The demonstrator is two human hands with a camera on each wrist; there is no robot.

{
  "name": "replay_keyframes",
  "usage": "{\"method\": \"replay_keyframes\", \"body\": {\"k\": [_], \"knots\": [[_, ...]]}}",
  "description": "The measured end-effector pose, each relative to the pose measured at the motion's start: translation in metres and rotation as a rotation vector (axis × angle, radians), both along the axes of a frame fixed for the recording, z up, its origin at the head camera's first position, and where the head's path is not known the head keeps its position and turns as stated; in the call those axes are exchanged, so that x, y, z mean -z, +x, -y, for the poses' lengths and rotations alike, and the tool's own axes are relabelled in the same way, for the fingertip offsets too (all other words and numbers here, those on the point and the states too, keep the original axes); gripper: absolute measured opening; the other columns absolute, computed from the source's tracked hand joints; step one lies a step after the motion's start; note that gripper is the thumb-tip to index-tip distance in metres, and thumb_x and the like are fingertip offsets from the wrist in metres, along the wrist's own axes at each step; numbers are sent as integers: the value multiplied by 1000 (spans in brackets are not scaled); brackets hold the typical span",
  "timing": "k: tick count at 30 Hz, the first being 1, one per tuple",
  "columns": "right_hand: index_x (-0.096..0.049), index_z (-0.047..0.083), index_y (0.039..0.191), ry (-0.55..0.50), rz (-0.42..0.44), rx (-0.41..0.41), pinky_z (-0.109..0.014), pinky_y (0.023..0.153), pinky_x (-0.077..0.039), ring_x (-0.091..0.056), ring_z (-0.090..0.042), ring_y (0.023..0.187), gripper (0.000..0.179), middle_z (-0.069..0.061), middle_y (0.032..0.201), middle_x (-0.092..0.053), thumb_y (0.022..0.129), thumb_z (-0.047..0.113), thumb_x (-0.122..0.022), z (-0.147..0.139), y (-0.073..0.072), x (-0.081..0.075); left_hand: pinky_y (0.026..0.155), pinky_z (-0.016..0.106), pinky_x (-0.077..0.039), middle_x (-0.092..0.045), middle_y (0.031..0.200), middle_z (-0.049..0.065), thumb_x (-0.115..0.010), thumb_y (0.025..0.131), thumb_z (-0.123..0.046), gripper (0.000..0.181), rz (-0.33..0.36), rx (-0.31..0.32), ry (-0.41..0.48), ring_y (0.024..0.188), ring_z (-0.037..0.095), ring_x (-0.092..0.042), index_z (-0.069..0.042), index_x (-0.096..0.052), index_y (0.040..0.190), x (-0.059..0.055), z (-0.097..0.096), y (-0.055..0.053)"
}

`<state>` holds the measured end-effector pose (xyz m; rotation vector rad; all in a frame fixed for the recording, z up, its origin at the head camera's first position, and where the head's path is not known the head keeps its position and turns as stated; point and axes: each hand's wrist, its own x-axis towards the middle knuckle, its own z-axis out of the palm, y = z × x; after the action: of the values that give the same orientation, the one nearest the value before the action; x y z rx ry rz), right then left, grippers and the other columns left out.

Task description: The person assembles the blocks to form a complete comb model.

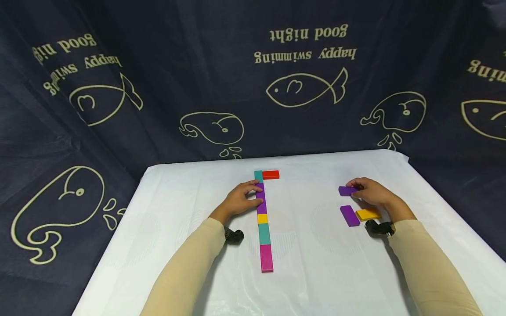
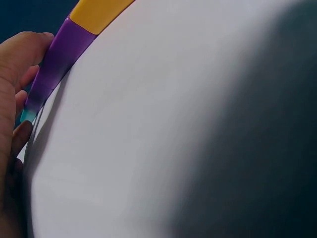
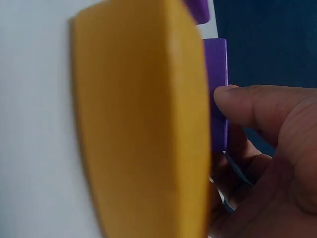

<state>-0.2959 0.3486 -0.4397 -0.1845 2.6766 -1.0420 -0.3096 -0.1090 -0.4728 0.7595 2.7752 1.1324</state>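
Coloured blocks lie end to end in a line: a teal block (image 1: 258,175) at the far end, purple (image 1: 262,207), a short yellow block (image 1: 262,218), another teal block (image 1: 264,234) and a magenta block (image 1: 266,259) nearest me. My left hand (image 1: 239,198) rests its fingertips on the purple part, thumb and fingers spread apart along it. To the right, my right hand (image 1: 373,193) pinches a purple block (image 3: 216,69) between thumb and fingers. Close below that hand are a second purple block (image 1: 349,216) and a yellow block (image 1: 367,214).
A red block (image 1: 270,175) lies crosswise against the right side of the far teal block. White sheeting covers the table (image 1: 304,281). A dark patterned cloth (image 1: 221,79) hangs behind the far table edge.
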Motion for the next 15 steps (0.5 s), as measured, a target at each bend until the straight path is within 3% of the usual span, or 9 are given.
{"method": "replay_keyframes", "body": {"k": [7, 15], "knots": [[-57, -3, 127, -15, -52, -16, -59, 102, -37, -47, -39, 109, 35, -25, 123, -52, 93, 6, -61, 10, 0, -10, 116, 44, -29, -46, 151, -3, -77, 86, -29, 37, -8, 5, -7, 140, 22, -39, -18, -70, 121, 0, 0, -1], [-58, -4, 125, -84, -114, -67, -58, 101, -36, -46, -38, 112, 33, -22, 120, -54, 94, 5, -62, 34, -4, -20, 115, 42, -30, -46, 151, -4, -77, 86, -30, 37, -11, 2, 0, 140, 21, -39, -19, -70, 121, 5, 1, -3]]}}
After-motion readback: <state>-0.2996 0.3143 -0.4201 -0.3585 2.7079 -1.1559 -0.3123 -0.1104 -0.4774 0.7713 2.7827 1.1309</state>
